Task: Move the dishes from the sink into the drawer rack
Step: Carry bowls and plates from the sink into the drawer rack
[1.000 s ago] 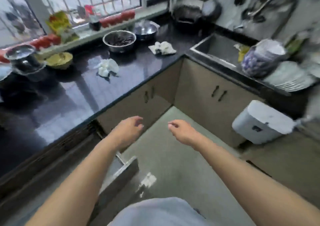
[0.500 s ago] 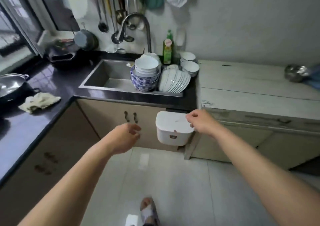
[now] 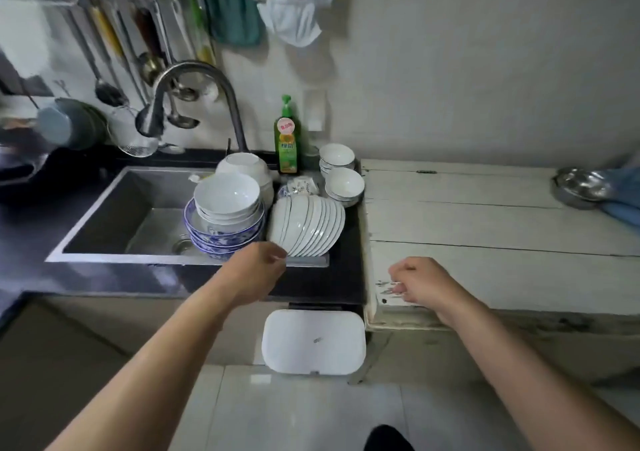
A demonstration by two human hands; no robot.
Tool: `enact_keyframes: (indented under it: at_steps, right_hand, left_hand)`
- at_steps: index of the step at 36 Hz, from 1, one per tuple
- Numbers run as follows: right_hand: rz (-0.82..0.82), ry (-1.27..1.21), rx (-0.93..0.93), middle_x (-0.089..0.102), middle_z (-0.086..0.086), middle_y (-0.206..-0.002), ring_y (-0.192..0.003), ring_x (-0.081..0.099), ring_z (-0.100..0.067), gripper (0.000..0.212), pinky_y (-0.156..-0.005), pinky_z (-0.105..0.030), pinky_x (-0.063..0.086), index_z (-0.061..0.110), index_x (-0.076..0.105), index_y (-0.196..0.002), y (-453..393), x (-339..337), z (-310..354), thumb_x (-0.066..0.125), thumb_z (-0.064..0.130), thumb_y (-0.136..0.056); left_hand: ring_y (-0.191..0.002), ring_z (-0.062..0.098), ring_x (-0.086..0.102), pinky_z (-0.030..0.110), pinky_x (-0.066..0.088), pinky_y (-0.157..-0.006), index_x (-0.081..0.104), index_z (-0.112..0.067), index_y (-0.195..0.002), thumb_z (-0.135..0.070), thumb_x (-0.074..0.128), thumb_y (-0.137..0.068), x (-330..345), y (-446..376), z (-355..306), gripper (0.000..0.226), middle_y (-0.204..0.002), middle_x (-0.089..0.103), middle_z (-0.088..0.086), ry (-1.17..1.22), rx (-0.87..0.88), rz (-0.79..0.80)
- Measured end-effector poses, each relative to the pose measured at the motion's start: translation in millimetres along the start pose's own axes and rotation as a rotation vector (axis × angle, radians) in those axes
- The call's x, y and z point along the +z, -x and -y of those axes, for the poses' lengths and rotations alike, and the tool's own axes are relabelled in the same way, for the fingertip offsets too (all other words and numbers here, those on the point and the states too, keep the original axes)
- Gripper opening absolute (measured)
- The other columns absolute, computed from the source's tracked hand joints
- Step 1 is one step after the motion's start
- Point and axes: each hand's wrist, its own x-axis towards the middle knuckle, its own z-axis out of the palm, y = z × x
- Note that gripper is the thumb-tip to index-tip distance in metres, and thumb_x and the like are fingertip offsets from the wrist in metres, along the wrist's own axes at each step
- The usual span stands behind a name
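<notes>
My left hand (image 3: 258, 270), fingers loosely curled and empty, now reaches the stacked plates (image 3: 308, 225) at centre frame; my right hand (image 3: 420, 282), equally empty, hovers lower right, off the white bin (image 3: 313, 341).

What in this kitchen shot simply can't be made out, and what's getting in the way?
All in the head view:
- Left hand: its fingers curl away from the camera, so contact with the row of white plates is unclear.
- Blue-patterned bowls: their count is hidden by the white bowls stacked inside.
- Drawer rack: out of frame.
- Items at the left edge: blurred.
- Green bottle: label too small to read.
</notes>
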Motion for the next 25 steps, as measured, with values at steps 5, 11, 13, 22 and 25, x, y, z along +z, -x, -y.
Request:
enact_keyframes:
  at_steps: [5, 11, 13, 22, 25]
  right_hand:
    - [0.102, 0.009, 0.038, 0.070, -0.003, -0.105, -0.092, 0.070, -0.018, 0.017, -0.079, -0.031, 0.057, 0.013, 0.070, -0.104, -59.0, -12.7, -5.3, 0.053, 0.013, -0.099]
    - [0.253, 0.025, 0.057, 0.068, -0.010, -0.091, -0.075, 0.063, -0.021, 0.011, -0.063, -0.027, 0.048, 0.007, 0.070, -0.096, -176.6, -21.5, 6.1, 0.058, 0.008, -0.095]
    - [0.268, 0.023, 0.078, 0.063, -0.013, -0.083, -0.065, 0.057, -0.022, 0.009, -0.057, -0.025, 0.043, 0.004, 0.065, -0.089, -215.1, -24.5, 16.7, 0.057, 0.001, -0.092]
    - [0.151, 0.235, 0.031, 0.067, -0.014, -0.073, -0.059, 0.067, -0.028, 0.021, -0.058, -0.034, 0.056, 0.006, 0.060, -0.085, -391.7, -26.8, 91.3, 0.055, 0.024, -0.093]
    - [0.151, 0.376, 0.007, 0.070, -0.014, -0.082, -0.070, 0.073, -0.031, 0.023, -0.061, -0.037, 0.063, 0.006, 0.062, -0.096, -410.1, -25.3, 104.2, 0.055, 0.026, -0.089]
  left_hand:
    - [-0.090, 0.016, 0.069, 0.029, 0.052, -0.083, 0.070, -0.026, -0.121, -0.028, 0.055, -0.096, 23.6, -57.3, -19.7, 0.029, -0.102, 0.073, -0.003, 0.048, -0.049, 0.043]
    - [-0.097, 0.016, 0.067, 0.025, 0.046, -0.084, 0.069, -0.025, -0.123, -0.029, 0.055, -0.099, 39.3, -111.1, -39.4, 0.028, -0.106, 0.072, -0.003, 0.110, -0.172, 0.019]
    - [-0.098, 0.015, 0.067, 0.024, 0.045, -0.083, 0.068, -0.025, -0.123, -0.028, 0.055, -0.100, 39.4, -124.2, -45.8, 0.027, -0.108, 0.071, -0.003, 0.142, -0.217, -0.004]
    - [-0.098, 0.007, 0.067, 0.023, 0.049, -0.085, 0.068, -0.027, -0.122, -0.028, 0.056, -0.100, 46.8, -160.6, -68.6, 0.025, -0.109, 0.072, -0.009, 0.274, -0.424, -0.138]
    - [-0.099, 0.007, 0.067, 0.026, 0.052, -0.090, 0.069, -0.028, -0.124, -0.029, 0.057, -0.101, 53.2, -155.1, -64.9, 0.026, -0.107, 0.071, -0.011, 0.292, -0.501, -0.140]
